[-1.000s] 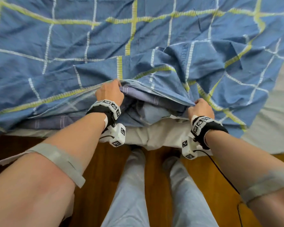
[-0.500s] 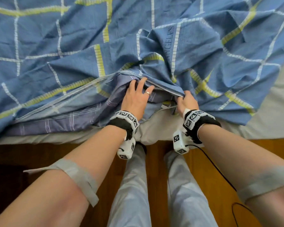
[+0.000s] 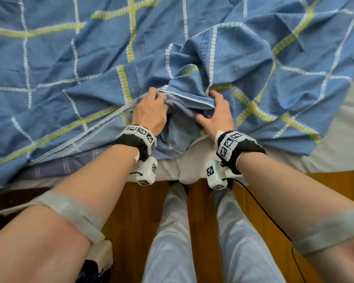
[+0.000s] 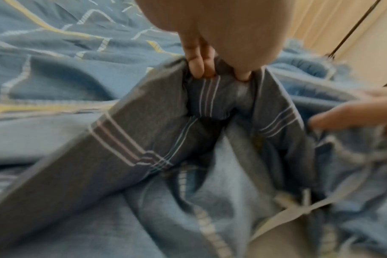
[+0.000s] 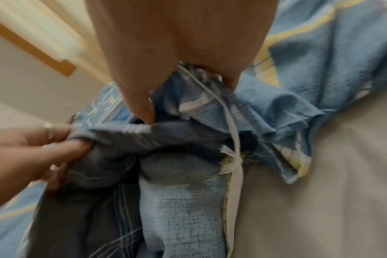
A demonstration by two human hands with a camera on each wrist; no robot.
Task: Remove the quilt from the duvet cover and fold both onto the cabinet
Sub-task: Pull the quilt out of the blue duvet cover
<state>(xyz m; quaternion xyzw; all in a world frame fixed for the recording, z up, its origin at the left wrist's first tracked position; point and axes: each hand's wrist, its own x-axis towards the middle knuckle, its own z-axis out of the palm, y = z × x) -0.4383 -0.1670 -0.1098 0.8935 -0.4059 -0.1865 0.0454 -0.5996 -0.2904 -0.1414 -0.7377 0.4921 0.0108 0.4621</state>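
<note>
Two hands worked at the duvet cover (image 3: 90, 64) opening.
Grey striped quilt (image 4: 126, 139) is pinched by the left hand (image 3: 149, 113); the cover's edge beside it is gripped by the right hand (image 3: 217, 113).

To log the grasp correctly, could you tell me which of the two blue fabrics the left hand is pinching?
The left hand pinches the darker grey-blue fabric with thin white stripes, not the brighter blue cover with the yellow-and-white grid that the right hand holds.

Bed sheet, floor and clothing around the work

A pale grey bed sheet (image 3: 335, 144) covers the mattress; below its edge lies a wooden floor (image 3: 200, 211), where light blue trouser legs (image 3: 170, 242) stand and a thin black cable (image 3: 264, 213) trails.
</note>
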